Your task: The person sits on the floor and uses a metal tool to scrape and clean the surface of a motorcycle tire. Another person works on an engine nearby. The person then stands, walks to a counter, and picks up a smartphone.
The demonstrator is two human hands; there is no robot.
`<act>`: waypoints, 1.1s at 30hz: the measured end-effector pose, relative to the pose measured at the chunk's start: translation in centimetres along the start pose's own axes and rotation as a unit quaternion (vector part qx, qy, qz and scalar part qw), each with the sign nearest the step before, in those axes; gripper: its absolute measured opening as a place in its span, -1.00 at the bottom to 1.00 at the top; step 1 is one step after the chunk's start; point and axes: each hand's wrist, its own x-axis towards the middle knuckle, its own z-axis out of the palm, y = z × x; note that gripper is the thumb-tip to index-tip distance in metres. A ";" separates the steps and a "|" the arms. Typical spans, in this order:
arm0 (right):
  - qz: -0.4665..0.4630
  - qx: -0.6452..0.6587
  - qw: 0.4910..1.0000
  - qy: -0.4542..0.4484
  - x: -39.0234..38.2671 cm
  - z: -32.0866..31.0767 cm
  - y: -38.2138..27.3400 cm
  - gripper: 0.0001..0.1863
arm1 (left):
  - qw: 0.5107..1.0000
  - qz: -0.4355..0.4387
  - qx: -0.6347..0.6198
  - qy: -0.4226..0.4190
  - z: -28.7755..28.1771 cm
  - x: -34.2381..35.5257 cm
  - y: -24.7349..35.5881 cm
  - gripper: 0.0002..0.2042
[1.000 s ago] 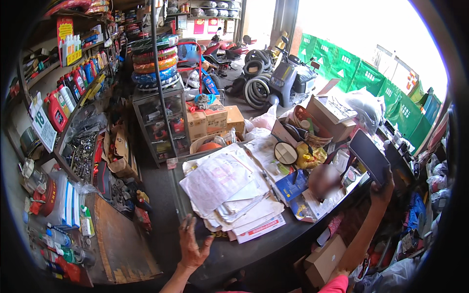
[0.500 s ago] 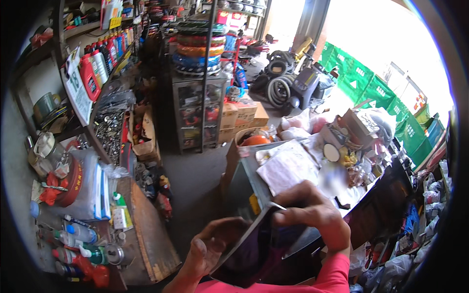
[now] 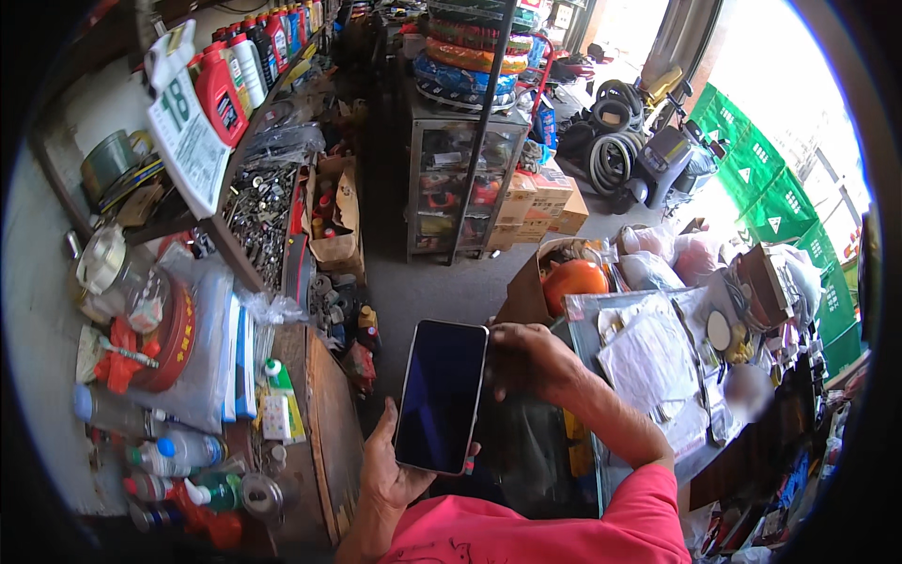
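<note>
A smartphone (image 3: 442, 397) with a dark screen and a pale rim stands nearly upright in front of me, its screen turned toward me. My left hand (image 3: 395, 465) is closed round its lower part, thumb along the left edge and fingertips showing at the lower right edge. Beside the phone's upper right corner is my right hand (image 3: 534, 359), fingers bent, shaded and a little blurred. Whether those fingers touch the phone's edge or hold anything is hard to make out.
At left, a wooden bench (image 3: 334, 437) carries bottles (image 3: 183, 451) and a lidded clear jar (image 3: 103, 258). To the right, papers (image 3: 648, 357) cover a glass-topped counter, with an orange helmet-like object (image 3: 573, 280) in a box behind. A metal cabinet (image 3: 460, 188) stands ahead under stacked tyres.
The phone has turned from a steep tilt to face me. My right hand has come off its top edge to beside the upper right corner. The whole view has shifted toward the left.
</note>
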 end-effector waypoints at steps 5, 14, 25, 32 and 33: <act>-0.021 -0.121 0.992 -0.030 4.5 -3.8 -3.3 -0.83 | 0.999 0.025 0.041 0.000 0.3 9.7 3.9 -0.16; -0.072 -0.155 0.985 -0.001 12.5 -13.6 -18.1 -0.45 | 0.983 -0.092 0.115 0.110 4.4 27.5 9.2 0.17; -0.175 -0.130 0.967 0.128 12.9 -27.1 -23.7 -0.44 | 0.884 -0.355 0.282 0.111 11.6 49.7 9.3 0.23; -0.245 0.139 0.926 0.253 17.2 -35.0 -28.1 -0.59 | 0.853 -0.516 0.076 -0.002 12.6 68.2 10.8 0.25; -0.262 0.163 0.910 0.277 18.6 -36.1 -29.1 -0.60 | 0.859 -0.511 0.001 -0.032 12.8 71.1 11.4 0.24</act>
